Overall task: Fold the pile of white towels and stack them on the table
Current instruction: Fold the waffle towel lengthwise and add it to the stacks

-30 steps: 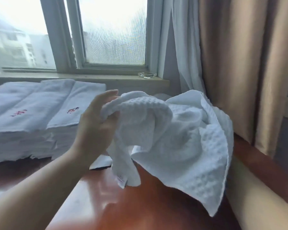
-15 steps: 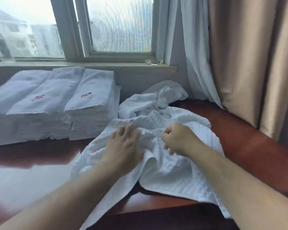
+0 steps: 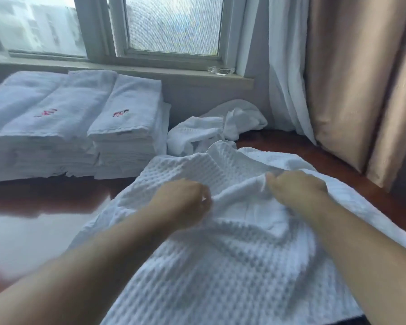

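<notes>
While we look down over both forearms, a white waffle-weave towel (image 3: 220, 266) lies rumpled across the dark red-brown counter (image 3: 45, 198), its near part running off the bottom of the view. Our left hand (image 3: 183, 202) sits on the towel's middle with fingers curled into the cloth, gripping a bunched fold. Our right hand (image 3: 295, 191) is just beside it, to the right, pinching a raised ridge of the same towel between thumb and fingers. The two hands are near each other but apart, with a puckered crease between them.

Behind the towel, toward the wall, a small heap of unfolded white towels (image 3: 211, 130) lies crumpled on the counter, touching the far edge of the one we hold. To the left stand the stacks of folded towels (image 3: 127, 137) side by side (two of the top ones carry a small red embroidered mark). They sit below the window sill (image 3: 150, 70), on which a small clear glass dish (image 3: 222, 70) rests near the right end. A white sheer curtain (image 3: 286, 78) and a beige drape (image 3: 352, 78) hang at the right.
</notes>
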`<move>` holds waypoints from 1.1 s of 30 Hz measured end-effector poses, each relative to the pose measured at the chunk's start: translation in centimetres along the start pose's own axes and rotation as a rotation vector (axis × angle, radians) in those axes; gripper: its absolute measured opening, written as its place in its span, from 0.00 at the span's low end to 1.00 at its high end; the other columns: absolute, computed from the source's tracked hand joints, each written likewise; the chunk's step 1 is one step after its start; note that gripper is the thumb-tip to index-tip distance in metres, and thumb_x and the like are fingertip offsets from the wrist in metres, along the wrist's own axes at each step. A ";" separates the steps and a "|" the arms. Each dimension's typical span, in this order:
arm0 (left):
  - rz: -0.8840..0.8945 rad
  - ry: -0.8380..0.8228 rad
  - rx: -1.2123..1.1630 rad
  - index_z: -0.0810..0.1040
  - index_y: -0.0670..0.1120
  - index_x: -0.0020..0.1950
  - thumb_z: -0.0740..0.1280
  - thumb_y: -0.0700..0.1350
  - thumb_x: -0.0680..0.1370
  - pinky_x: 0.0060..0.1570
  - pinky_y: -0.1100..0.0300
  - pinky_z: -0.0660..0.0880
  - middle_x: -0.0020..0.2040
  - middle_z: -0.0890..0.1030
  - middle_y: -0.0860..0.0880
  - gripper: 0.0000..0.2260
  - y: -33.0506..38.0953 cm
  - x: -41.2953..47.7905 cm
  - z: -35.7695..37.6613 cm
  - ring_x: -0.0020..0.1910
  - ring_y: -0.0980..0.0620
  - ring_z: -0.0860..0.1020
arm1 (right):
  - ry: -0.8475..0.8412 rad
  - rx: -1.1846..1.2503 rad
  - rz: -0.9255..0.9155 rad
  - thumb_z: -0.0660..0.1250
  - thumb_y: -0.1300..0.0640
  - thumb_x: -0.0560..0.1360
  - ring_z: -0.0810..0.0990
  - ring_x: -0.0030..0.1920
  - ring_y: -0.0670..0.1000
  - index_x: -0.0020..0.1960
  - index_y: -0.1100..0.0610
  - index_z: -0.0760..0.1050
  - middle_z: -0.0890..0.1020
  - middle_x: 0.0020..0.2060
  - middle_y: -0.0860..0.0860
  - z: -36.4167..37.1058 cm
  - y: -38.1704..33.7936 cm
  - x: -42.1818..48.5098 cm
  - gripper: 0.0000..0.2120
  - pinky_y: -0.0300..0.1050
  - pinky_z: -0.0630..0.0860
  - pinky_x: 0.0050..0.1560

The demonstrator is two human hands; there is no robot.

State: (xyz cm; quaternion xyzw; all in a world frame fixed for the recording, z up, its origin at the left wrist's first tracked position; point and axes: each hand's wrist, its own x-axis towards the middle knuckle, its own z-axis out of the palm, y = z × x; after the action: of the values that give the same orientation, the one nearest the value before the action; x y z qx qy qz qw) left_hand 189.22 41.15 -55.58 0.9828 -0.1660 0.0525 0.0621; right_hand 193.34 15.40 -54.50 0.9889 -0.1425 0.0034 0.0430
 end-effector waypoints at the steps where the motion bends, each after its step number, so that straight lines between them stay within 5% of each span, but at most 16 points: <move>1: 0.030 0.029 0.055 0.74 0.58 0.67 0.57 0.63 0.80 0.57 0.52 0.68 0.65 0.75 0.51 0.19 0.5 0.1 0.5 0.66 0.46 0.71 | 0.037 0.021 -0.005 0.50 0.45 0.82 0.75 0.65 0.58 0.67 0.46 0.76 0.78 0.66 0.54 -0.6 -0.2 0.0 0.20 0.53 0.71 0.54; 4: 0.044 -0.118 0.035 0.61 0.59 0.77 0.58 0.66 0.78 0.75 0.46 0.55 0.80 0.53 0.46 0.29 0.9 -0.3 2.3 0.77 0.44 0.54 | 0.232 0.243 -0.253 0.59 0.47 0.80 0.74 0.66 0.57 0.67 0.55 0.76 0.78 0.66 0.55 0.6 -1.3 0.0 0.20 0.51 0.71 0.65; 6: 0.059 -0.222 0.023 0.55 0.63 0.78 0.54 0.70 0.77 0.77 0.45 0.52 0.82 0.47 0.47 0.31 0.8 -0.6 2.9 0.79 0.43 0.52 | 0.058 0.421 -0.311 0.58 0.43 0.80 0.71 0.71 0.55 0.75 0.53 0.69 0.73 0.72 0.53 1.9 -1.8 -0.1 0.27 0.52 0.66 0.72; 8: 0.086 -0.251 0.038 0.59 0.64 0.76 0.49 0.73 0.73 0.73 0.45 0.62 0.79 0.57 0.47 0.32 0.6 -0.7 2.6 0.75 0.44 0.60 | -0.059 0.544 -0.160 0.55 0.38 0.79 0.71 0.71 0.58 0.78 0.53 0.62 0.72 0.73 0.56 3.2 -1.2 0.6 0.32 0.55 0.66 0.72; 10: 0.063 -0.125 -0.006 0.71 0.59 0.68 0.50 0.69 0.77 0.61 0.49 0.72 0.66 0.72 0.51 0.26 0.0 -0.4 1.3 0.67 0.48 0.71 | 0.057 0.538 0.085 0.53 0.36 0.81 0.69 0.72 0.63 0.81 0.57 0.52 0.68 0.74 0.64 3.7 -0.5 2.2 0.37 0.58 0.66 0.69; 11: 0.063 0.010 0.014 0.74 0.57 0.64 0.52 0.64 0.80 0.58 0.51 0.73 0.61 0.74 0.52 0.21 -0.6 0.1 0.9 0.64 0.49 0.74 | 0.120 0.513 0.196 0.53 0.37 0.81 0.68 0.72 0.65 0.82 0.58 0.44 0.66 0.74 0.67 3.4 -0.3 2.9 0.39 0.59 0.66 0.68; 13: 0.022 0.194 0.146 0.70 0.56 0.69 0.58 0.58 0.80 0.67 0.49 0.64 0.69 0.70 0.51 0.18 -1.6 0.7 0.9 0.70 0.47 0.68 | 0.159 0.503 0.308 0.56 0.43 0.81 0.69 0.69 0.66 0.81 0.56 0.34 0.67 0.72 0.67 2.2 -0.3 3.8 0.41 0.59 0.68 0.65; 16: -0.216 0.175 0.058 0.56 0.57 0.79 0.61 0.61 0.79 0.74 0.47 0.50 0.80 0.56 0.47 0.30 -2.3 0.7 2.1 0.77 0.44 0.55 | 0.252 0.490 0.033 0.60 0.53 0.79 0.72 0.66 0.64 0.79 0.57 0.59 0.74 0.68 0.61 1.5 -1.7 3.4 0.30 0.56 0.69 0.65; 19: -0.311 0.337 -0.388 0.66 0.53 0.76 0.57 0.52 0.83 0.68 0.49 0.61 0.74 0.71 0.47 0.20 -3.2 1.3 2.6 0.70 0.44 0.67 | 0.125 0.618 -0.347 0.61 0.48 0.81 0.74 0.66 0.56 0.69 0.54 0.75 0.78 0.66 0.54 2.9 -4.9 0.8 0.19 0.52 0.70 0.67; 22: -0.328 0.195 -0.487 0.72 0.49 0.73 0.61 0.46 0.83 0.59 0.57 0.66 0.69 0.76 0.45 0.17 -5.6 2.3 1.1 0.66 0.45 0.73 | 0.083 0.557 -0.395 0.55 0.42 0.82 0.74 0.64 0.56 0.67 0.51 0.75 0.80 0.62 0.50 4.3 -7.1 -0.1 0.20 0.55 0.69 0.63; 27: -0.306 -0.203 -0.268 0.74 0.58 0.67 0.76 0.58 0.70 0.45 0.58 0.70 0.54 0.81 0.53 0.26 -7.5 1.7 -1.5 0.50 0.50 0.77 | 0.167 0.504 -0.366 0.52 0.42 0.83 0.70 0.66 0.57 0.76 0.52 0.66 0.76 0.68 0.51 4.9 -8.1 0.4 0.26 0.57 0.67 0.66; 30: -0.327 -0.108 -0.248 0.79 0.52 0.54 0.75 0.58 0.70 0.41 0.56 0.74 0.45 0.81 0.54 0.17 -7.2 0.9 -1.6 0.46 0.50 0.79 | 0.222 0.449 -0.410 0.53 0.43 0.83 0.71 0.61 0.56 0.67 0.51 0.73 0.79 0.61 0.51 5.4 -8.3 0.1 0.20 0.55 0.68 0.62; 33: -0.363 0.223 0.057 0.72 0.52 0.58 0.71 0.56 0.74 0.39 0.54 0.70 0.50 0.81 0.50 0.17 -5.7 -0.2 -1.7 0.49 0.43 0.80 | 0.249 0.437 -0.449 0.54 0.44 0.82 0.72 0.60 0.56 0.67 0.49 0.74 0.79 0.59 0.50 5.4 -8.5 0.0 0.19 0.54 0.67 0.60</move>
State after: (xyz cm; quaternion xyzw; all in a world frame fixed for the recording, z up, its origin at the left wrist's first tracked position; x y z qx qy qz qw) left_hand 190.77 46.77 -54.54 0.9860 0.0232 0.1533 0.0608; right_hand 195.67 23.02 -60.61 0.9734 0.0894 0.1449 -0.1533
